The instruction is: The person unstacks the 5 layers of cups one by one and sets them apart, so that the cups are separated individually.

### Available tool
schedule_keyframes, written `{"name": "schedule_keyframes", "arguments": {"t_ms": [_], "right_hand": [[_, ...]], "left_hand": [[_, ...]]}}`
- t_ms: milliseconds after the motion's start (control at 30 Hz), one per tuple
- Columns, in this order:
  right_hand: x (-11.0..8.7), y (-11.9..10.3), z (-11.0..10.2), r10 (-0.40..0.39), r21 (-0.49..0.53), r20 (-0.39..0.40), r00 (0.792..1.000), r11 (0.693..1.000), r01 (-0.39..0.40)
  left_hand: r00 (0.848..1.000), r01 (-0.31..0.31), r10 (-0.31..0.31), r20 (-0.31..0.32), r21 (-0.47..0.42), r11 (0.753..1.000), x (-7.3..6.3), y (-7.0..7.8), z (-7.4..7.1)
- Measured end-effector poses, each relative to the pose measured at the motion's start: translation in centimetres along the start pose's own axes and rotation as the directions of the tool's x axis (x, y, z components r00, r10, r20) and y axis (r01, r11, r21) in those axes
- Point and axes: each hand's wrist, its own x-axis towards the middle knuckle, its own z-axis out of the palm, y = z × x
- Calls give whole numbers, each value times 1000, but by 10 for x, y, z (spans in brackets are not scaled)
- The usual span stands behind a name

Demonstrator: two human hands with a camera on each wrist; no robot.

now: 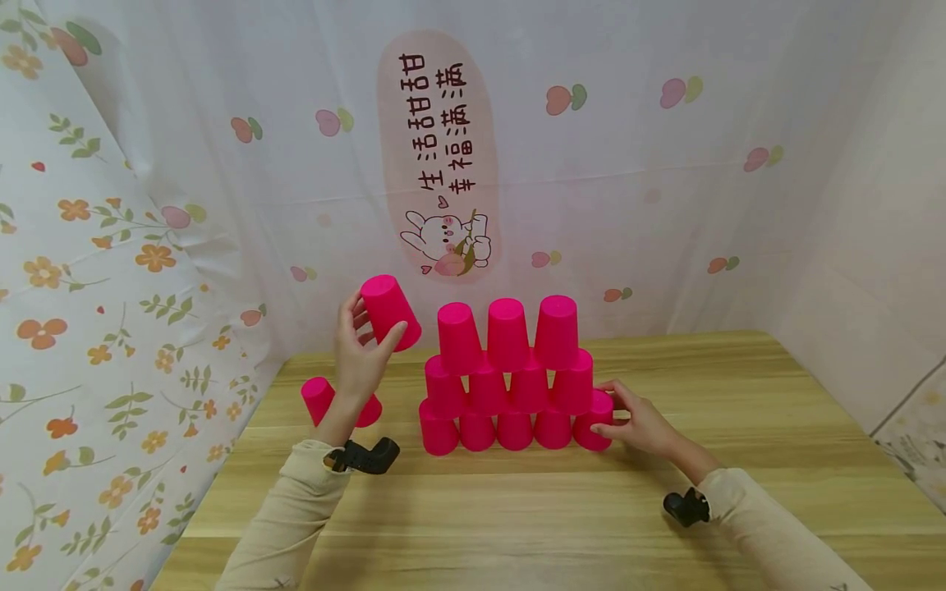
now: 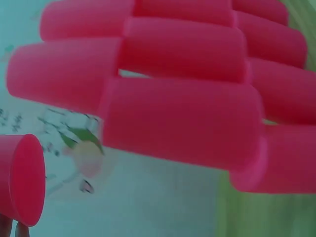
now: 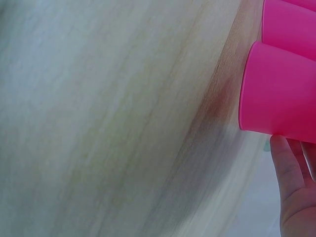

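Observation:
My left hand holds a bright pink plastic cup in the air, mouth down and tilted, left of a stack of matching cups. The left wrist view shows the open mouth of this held cup at the left edge, with fingertips below it. Upside-down pink cups form a stepped wall, with three cups in the top row and several in each row below. At the right end of the bottom row, my right hand grips the end cup between thumb and fingers; the right wrist view shows digits against its side.
Behind my left wrist, more pink cups are on the wooden table, partly hidden by the arm. A white printed curtain hangs behind the table, and a floral one at the left. Each wrist wears a black strapped device.

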Motion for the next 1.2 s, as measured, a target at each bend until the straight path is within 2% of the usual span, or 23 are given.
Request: {"name": "schedule_keyframes", "arguments": {"t_ms": [133, 267, 433, 700, 833, 1067, 1200], "right_hand": [[0, 7, 0, -3, 14, 5, 1000, 1000, 2], [0, -2, -1, -7, -1, 2, 1000, 1000, 7], [1, 1, 0, -9, -14, -4, 1000, 1000, 9], [0, 7, -1, 14, 9, 11, 1000, 1000, -14], [0, 7, -1, 12, 7, 7, 1000, 1000, -12], [1, 3, 1, 0, -15, -3, 1000, 1000, -1], [0, -12, 0, -8, -29, -4, 1000, 1000, 8]], "left_hand": [[999, 47, -46, -19, 51, 998, -6, -47, -2], [994, 99, -94, -48, 96, 990, -15, -71, 0], [989, 143, -136, -61, 141, 980, -22, -102, 2], [970, 242, -235, -58, 191, 951, -34, -136, 8], [966, 258, -253, -51, 206, 944, -41, -147, 12], [960, 280, -277, -47, 247, 928, -50, -156, 15], [958, 286, -283, -52, 255, 924, -53, -160, 16]]}}
